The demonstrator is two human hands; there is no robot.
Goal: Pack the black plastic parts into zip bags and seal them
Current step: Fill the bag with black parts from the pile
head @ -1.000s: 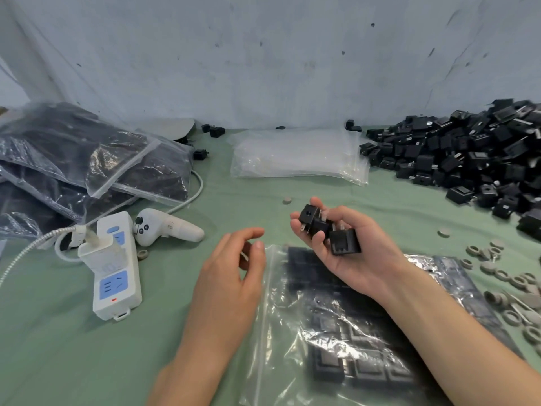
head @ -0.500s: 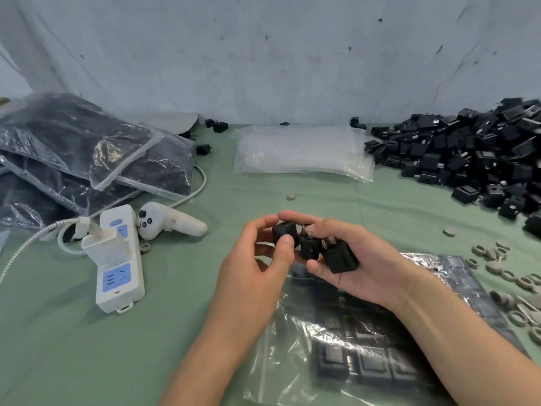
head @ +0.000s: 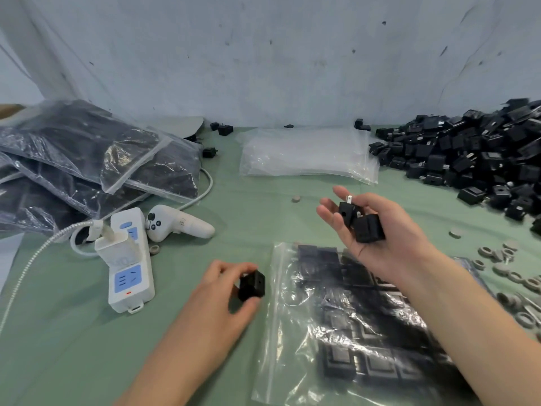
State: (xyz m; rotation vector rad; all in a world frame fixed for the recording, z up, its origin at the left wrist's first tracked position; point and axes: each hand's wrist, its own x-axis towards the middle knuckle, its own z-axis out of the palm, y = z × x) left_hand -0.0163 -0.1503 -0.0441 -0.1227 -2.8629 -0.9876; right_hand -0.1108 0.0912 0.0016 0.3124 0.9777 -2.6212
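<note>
My left hand point(head: 218, 294) pinches one black plastic part point(head: 252, 286) just left of the mouth of a clear zip bag point(head: 295, 332). That bag lies flat on the table and holds several black parts in rows. Palm up above the bag's top, my right hand point(head: 377, 232) holds two more black parts point(head: 361, 222), loosely cupped in its fingers. A large heap of loose black parts point(head: 474, 153) lies at the right rear.
Filled zip bags point(head: 87, 159) are stacked at the left. A pile of unused clear bags point(head: 307, 153) lies at the back centre. A white power strip point(head: 128, 262) with cable and a white controller point(head: 178, 224) sit left of my hands. Grey rings point(head: 515, 276) are scattered at the right.
My left hand took one black part from my right hand and moved it down and left to the bag's mouth. My right hand drew back to the right with two parts.
</note>
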